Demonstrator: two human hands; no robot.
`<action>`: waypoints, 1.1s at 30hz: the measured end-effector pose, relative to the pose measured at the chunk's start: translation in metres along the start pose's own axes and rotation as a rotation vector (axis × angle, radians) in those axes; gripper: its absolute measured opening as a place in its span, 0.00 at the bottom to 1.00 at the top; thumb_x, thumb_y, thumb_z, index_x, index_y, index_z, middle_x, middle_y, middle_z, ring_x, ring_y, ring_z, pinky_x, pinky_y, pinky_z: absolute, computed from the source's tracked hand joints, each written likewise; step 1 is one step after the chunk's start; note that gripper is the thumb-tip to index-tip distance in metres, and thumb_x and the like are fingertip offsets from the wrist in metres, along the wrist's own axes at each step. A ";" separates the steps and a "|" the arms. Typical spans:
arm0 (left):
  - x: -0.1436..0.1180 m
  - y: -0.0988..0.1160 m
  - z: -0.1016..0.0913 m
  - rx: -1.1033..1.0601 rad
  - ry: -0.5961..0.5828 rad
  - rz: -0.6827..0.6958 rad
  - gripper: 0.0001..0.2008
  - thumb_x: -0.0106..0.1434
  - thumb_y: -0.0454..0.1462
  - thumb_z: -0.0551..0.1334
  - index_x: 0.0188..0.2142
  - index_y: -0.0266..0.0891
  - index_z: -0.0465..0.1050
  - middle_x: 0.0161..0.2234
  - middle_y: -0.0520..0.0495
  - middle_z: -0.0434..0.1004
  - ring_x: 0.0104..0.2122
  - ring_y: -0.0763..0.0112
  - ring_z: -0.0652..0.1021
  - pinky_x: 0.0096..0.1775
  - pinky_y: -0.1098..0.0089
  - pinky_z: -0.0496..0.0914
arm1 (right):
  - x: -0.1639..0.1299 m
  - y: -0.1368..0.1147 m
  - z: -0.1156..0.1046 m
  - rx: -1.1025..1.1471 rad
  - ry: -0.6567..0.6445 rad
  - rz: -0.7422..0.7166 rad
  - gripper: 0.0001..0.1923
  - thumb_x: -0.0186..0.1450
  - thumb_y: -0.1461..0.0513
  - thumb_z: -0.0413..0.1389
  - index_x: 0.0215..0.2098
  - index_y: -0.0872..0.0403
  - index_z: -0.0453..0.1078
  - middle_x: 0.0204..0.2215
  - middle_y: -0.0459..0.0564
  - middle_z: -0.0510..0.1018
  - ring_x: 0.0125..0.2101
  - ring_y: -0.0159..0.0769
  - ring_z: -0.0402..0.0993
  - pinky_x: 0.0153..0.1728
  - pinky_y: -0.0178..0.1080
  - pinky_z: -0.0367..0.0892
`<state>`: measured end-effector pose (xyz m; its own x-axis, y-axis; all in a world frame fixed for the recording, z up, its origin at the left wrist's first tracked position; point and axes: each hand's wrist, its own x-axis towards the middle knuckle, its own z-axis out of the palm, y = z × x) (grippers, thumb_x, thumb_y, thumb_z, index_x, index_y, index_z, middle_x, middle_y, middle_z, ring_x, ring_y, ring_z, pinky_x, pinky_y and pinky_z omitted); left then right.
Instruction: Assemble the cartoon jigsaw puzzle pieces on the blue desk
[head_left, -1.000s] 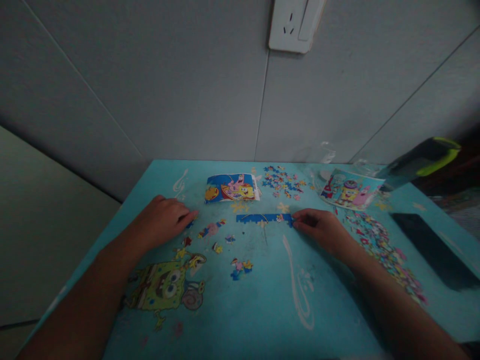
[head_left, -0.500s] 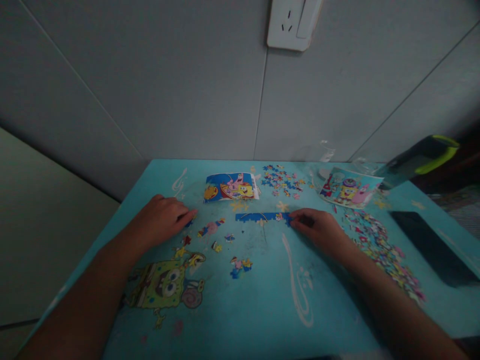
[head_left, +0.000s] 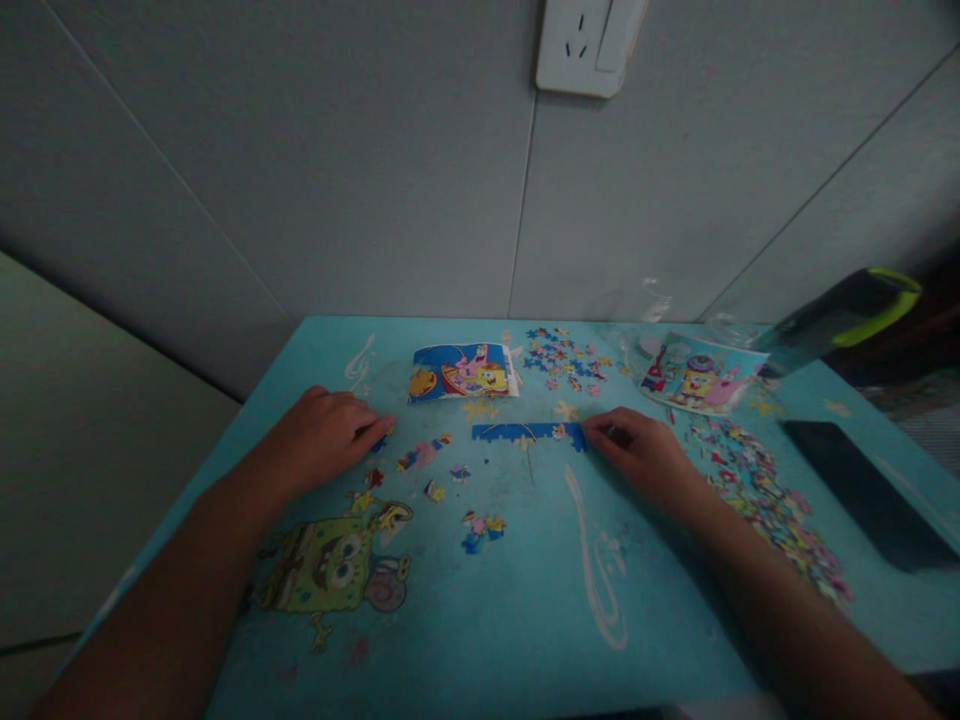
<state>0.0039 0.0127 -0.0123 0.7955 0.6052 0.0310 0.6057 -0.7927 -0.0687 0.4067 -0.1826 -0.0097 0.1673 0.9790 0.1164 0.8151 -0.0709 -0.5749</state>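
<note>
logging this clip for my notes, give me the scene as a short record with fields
surface: turquoise cartoon-print table against a grey wall
left hand: palm down, fingertips at a small puzzle piece
right hand: fingertips at the right end of the blue puzzle strip
between hands: a few small joined clusters
far edge: reference picture, loose blue pieces, second picture
right side: heap of loose pieces, dark phone

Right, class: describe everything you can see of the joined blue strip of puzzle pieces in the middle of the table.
The blue strip is a thin, flat row of joined puzzle pieces, likely card, dark blue with a small pink and yellow patch near its right end. It lies flat on the turquoise table, running left to right. The right hand meets its right end with the fingertips; the left end lies free.
</note>
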 end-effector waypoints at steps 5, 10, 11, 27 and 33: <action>0.000 0.001 -0.001 0.005 -0.004 -0.008 0.24 0.74 0.50 0.51 0.28 0.44 0.78 0.29 0.48 0.80 0.32 0.62 0.77 0.39 0.60 0.60 | 0.002 -0.005 0.008 -0.058 0.022 0.045 0.11 0.67 0.57 0.57 0.43 0.50 0.80 0.34 0.50 0.83 0.31 0.39 0.77 0.34 0.40 0.69; 0.001 0.003 -0.004 0.028 -0.023 -0.019 0.27 0.75 0.50 0.49 0.28 0.43 0.77 0.29 0.47 0.80 0.32 0.62 0.77 0.39 0.60 0.60 | 0.003 -0.006 0.007 -0.056 0.029 0.055 0.12 0.66 0.57 0.57 0.42 0.51 0.80 0.33 0.50 0.83 0.30 0.38 0.76 0.34 0.40 0.69; 0.001 0.004 -0.005 0.027 -0.024 -0.020 0.27 0.75 0.50 0.48 0.28 0.42 0.77 0.30 0.47 0.80 0.32 0.63 0.77 0.39 0.60 0.60 | 0.003 -0.006 0.006 -0.046 0.030 0.053 0.12 0.67 0.56 0.56 0.42 0.51 0.80 0.34 0.50 0.83 0.31 0.39 0.76 0.34 0.40 0.69; 0.002 0.006 -0.009 0.003 -0.002 -0.023 0.27 0.74 0.50 0.49 0.26 0.42 0.76 0.29 0.45 0.80 0.31 0.62 0.77 0.38 0.61 0.61 | 0.008 -0.007 0.011 -0.024 0.030 0.143 0.16 0.64 0.51 0.61 0.43 0.52 0.80 0.29 0.49 0.82 0.27 0.38 0.75 0.30 0.39 0.66; 0.002 0.005 -0.009 -0.019 0.004 -0.026 0.27 0.74 0.50 0.48 0.27 0.43 0.78 0.29 0.46 0.80 0.32 0.61 0.77 0.38 0.61 0.60 | 0.010 0.002 0.001 0.113 0.009 0.120 0.18 0.68 0.50 0.56 0.44 0.53 0.80 0.32 0.50 0.83 0.29 0.38 0.76 0.32 0.39 0.68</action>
<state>0.0086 0.0087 -0.0033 0.7794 0.6255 0.0369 0.6266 -0.7778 -0.0489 0.4099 -0.1726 -0.0106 0.2650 0.9630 0.0490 0.7219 -0.1645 -0.6722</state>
